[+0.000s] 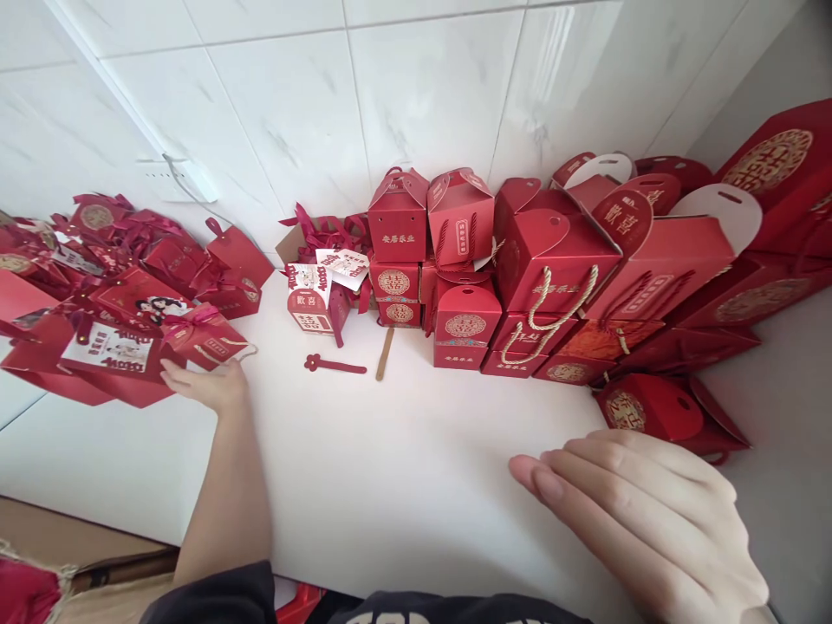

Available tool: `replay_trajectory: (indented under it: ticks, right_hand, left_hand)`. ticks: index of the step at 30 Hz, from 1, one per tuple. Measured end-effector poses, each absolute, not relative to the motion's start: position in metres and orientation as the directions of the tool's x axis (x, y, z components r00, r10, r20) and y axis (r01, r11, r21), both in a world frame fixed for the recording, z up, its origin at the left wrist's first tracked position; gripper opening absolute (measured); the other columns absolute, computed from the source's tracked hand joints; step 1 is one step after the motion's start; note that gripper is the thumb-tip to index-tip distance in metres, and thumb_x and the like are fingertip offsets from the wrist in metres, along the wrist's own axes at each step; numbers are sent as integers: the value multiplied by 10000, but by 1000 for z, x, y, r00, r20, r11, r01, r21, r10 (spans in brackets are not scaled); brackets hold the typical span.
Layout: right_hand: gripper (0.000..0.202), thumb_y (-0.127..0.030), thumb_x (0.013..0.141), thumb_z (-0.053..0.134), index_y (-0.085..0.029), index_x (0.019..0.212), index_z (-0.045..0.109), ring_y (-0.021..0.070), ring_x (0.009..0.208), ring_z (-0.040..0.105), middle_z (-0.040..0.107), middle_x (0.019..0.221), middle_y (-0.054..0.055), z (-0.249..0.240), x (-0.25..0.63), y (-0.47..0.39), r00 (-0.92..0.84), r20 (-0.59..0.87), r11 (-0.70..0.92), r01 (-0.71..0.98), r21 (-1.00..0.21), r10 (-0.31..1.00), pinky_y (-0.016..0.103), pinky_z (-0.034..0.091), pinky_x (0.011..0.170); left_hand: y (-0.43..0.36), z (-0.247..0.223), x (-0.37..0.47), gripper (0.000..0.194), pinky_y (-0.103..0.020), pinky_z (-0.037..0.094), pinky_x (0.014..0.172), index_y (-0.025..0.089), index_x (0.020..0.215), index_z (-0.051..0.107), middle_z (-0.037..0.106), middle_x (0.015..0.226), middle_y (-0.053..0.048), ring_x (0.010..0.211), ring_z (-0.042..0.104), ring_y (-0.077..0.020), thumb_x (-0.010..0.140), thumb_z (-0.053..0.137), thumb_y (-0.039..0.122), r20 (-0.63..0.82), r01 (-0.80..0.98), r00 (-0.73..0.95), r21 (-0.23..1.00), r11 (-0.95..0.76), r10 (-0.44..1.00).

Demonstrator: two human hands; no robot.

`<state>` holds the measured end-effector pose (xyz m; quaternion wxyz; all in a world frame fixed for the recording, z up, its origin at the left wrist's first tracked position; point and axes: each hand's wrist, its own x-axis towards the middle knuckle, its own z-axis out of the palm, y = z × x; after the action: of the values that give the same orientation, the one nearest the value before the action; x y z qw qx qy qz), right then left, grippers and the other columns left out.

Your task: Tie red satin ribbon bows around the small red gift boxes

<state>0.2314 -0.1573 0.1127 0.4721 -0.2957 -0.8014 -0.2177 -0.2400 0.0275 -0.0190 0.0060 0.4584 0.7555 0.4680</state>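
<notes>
On the left, my left hand is at the lower edge of a small red gift box with a dark red ribbon bow and a cord handle. Its fingers are stretched out, and I see no grip around the box. That box sits against a heap of red boxes with ribbons and white printed tags. My right hand hovers over the front right of the white table, fingers bent and pressed together, with nothing visible in them. A red flower-ended strip and a flat wooden stick lie mid-table.
Stacked red gift boxes with gold print line the tiled wall. Larger boxes with rope handles stand at the right. A carton of ribbons sits behind a tagged box. A wall socket has a cable.
</notes>
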Motion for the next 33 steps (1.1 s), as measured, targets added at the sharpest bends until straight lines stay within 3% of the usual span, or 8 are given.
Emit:
replay_trajectory:
  ticks: [3,7,11,17,23,29,33]
  right_hand:
    - [88,-126,935,562,-166,924,639,200,693,676,720,697,86,123,234,-165,-481,767,732,681,22,424,370,537,599]
    - [92,-123,936,561,-146,929,649,203,673,683,724,693,89,127,238,-164,-528,756,755,652,68,387,369,534,580]
    - [38,-113,894,626,-136,912,649,203,658,680,716,667,81,126,237,-161,-505,785,741,665,89,359,360,537,575]
    - [69,-96,865,661,-112,926,634,201,625,655,703,646,82,124,238,-161,-446,829,726,684,72,338,362,512,553]
    - [71,-83,880,628,-97,949,619,191,598,626,682,638,81,122,240,-156,-374,865,699,714,38,335,344,470,525]
    - [177,-57,761,744,-105,881,623,141,529,563,630,578,18,117,240,-135,-432,869,695,702,155,242,302,413,498]
    - [170,-116,780,737,-142,905,623,112,505,526,605,586,-28,107,243,-123,-523,814,692,686,225,254,290,384,493]
  left_hand:
    - [32,-24,-220,866,-517,7,1205,13,1474,106,-50,1557,-279,1471,-44,-402,844,608,331,593,771,-563,628,107,575]
    - [47,-36,-183,794,-469,154,1207,55,1449,296,212,1545,-244,1461,190,-348,824,640,402,652,846,-390,532,-27,650]
    - [66,-45,-145,868,-434,183,1212,84,1483,246,280,1527,-229,1462,219,-315,811,652,454,583,796,-308,590,-132,751]
    - [95,-47,-130,1182,-503,244,1184,67,1527,100,257,1534,-264,1449,240,-376,666,765,526,475,720,-436,694,-20,765]
    - [101,-43,-134,1248,-552,287,1150,79,1533,98,266,1541,-263,1426,281,-408,608,797,540,448,695,-472,719,8,759]
    - [106,-16,-133,1228,-546,313,1130,106,1542,64,318,1509,-257,1411,313,-393,645,752,586,518,753,-456,658,3,724]
    - [115,2,-128,1191,-570,311,1124,103,1535,125,315,1512,-256,1408,309,-414,637,758,562,471,756,-457,653,50,754]
